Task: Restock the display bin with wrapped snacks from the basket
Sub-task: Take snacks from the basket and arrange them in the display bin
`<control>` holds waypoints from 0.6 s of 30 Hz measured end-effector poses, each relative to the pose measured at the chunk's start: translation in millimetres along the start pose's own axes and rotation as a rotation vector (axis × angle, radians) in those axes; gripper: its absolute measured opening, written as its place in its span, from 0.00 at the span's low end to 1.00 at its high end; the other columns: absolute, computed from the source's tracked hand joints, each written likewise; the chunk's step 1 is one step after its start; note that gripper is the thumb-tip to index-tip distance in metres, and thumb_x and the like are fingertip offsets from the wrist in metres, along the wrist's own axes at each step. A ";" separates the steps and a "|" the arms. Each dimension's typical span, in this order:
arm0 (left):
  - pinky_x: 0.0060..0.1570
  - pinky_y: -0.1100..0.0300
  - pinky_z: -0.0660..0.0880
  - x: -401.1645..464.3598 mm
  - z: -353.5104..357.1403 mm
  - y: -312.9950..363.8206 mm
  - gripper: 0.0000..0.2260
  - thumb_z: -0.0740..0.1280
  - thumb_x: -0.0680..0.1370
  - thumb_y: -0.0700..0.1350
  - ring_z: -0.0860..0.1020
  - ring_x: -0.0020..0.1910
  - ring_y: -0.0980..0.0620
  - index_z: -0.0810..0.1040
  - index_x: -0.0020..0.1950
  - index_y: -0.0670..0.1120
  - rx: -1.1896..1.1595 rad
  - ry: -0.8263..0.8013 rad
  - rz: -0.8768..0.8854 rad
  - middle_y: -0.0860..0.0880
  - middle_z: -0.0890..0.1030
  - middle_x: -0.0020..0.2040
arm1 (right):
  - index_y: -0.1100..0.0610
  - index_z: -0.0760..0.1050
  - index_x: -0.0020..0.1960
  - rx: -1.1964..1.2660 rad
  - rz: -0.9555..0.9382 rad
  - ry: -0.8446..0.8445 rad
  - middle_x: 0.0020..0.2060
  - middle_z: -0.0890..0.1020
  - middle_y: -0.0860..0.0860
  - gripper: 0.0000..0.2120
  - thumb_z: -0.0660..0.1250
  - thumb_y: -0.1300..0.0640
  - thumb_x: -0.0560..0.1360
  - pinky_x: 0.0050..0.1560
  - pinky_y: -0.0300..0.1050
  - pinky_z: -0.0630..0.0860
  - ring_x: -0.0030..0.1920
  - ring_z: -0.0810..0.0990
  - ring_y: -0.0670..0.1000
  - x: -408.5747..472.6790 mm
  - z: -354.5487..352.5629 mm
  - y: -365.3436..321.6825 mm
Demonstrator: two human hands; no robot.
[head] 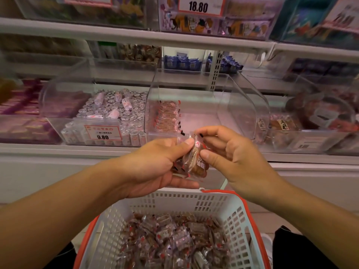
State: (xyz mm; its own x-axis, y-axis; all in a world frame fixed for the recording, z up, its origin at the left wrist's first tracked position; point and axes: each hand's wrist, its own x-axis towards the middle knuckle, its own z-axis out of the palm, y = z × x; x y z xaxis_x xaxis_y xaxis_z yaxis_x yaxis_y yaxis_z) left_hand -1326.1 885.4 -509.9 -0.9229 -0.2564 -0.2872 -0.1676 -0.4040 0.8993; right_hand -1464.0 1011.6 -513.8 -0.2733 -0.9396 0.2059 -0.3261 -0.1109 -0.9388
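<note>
A white plastic basket (194, 200) with a red rim stands below my arms, holding several brown wrapped snacks (174, 241). Above it, my left hand (155, 166) grips a small stack of wrapped snacks (194, 164). My right hand (231, 152) pinches the top edge of the front wrapper in that stack with its fingertips and thumb. Straight ahead on the shelf sits the clear display bin (213, 117), its curved lid raised. One row of the same snacks (167, 117) stands along the bin's left wall, and the rest of its floor is bare.
A bin of silver-wrapped rolls (108, 111) with a 9.80 price tag lies left of the display bin. Another clear bin with brown packets (281, 125) is on the right. Upper shelves carry blue packets (182, 63) and an 18.80 tag (198, 5).
</note>
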 end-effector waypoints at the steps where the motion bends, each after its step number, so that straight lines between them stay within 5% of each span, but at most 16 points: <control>1: 0.41 0.56 0.81 1.5 1.7 -0.5 0.21 0.64 0.76 0.54 0.83 0.43 0.49 0.76 0.60 0.40 0.019 -0.005 0.011 0.42 0.83 0.45 | 0.51 0.72 0.65 -0.022 0.020 -0.002 0.58 0.83 0.44 0.18 0.65 0.67 0.79 0.62 0.40 0.76 0.62 0.79 0.42 0.7 -1.1 1.3; 4: 0.44 0.60 0.79 0.5 -0.3 4.7 0.18 0.70 0.75 0.45 0.80 0.45 0.52 0.74 0.62 0.41 0.166 -0.119 0.006 0.42 0.78 0.47 | 0.43 0.69 0.70 -0.173 0.058 -0.047 0.60 0.78 0.41 0.25 0.69 0.59 0.77 0.66 0.49 0.75 0.64 0.76 0.41 3.3 -12.1 -0.8; 7: 0.48 0.55 0.77 0.2 -6.7 16.6 0.28 0.72 0.72 0.30 0.79 0.47 0.49 0.65 0.68 0.41 0.433 -0.154 -0.008 0.36 0.78 0.50 | 0.41 0.71 0.68 -0.312 0.032 -0.241 0.57 0.77 0.42 0.28 0.75 0.59 0.73 0.57 0.49 0.80 0.58 0.79 0.46 9.6 -26.8 -18.9; 12: 0.41 0.58 0.80 9.8 -0.6 48.6 0.35 0.76 0.66 0.31 0.83 0.44 0.54 0.62 0.65 0.48 0.927 0.046 0.164 0.48 0.83 0.48 | 0.50 0.76 0.55 -0.742 -0.155 -0.294 0.47 0.78 0.43 0.22 0.80 0.56 0.65 0.47 0.43 0.79 0.46 0.79 0.45 38.6 -33.8 -57.6; 15: 0.50 0.53 0.82 17.0 -8.3 66.3 0.37 0.78 0.64 0.32 0.83 0.49 0.52 0.63 0.65 0.48 0.905 0.120 0.232 0.47 0.82 0.52 | 0.46 0.74 0.55 -0.936 -0.228 -0.316 0.42 0.78 0.40 0.23 0.79 0.51 0.63 0.42 0.36 0.76 0.43 0.78 0.42 62.1 -33.2 -77.1; 18: 0.47 0.59 0.82 23.5 -20.2 75.2 0.40 0.78 0.66 0.33 0.84 0.50 0.53 0.60 0.69 0.52 0.723 0.178 0.274 0.48 0.81 0.57 | 0.45 0.75 0.47 -1.143 -0.194 -0.338 0.37 0.78 0.41 0.17 0.74 0.43 0.61 0.35 0.37 0.73 0.37 0.76 0.41 93.1 -37.2 -75.2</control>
State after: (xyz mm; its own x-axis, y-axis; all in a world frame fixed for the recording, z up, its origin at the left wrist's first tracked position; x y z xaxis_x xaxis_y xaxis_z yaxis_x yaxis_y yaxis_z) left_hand -1353.3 831.2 -455.6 -0.9049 -0.4253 -0.0183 -0.1824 0.3486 0.9194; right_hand -1498.6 944.5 -413.8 0.0643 -0.9952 0.0735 -0.9944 -0.0700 -0.0786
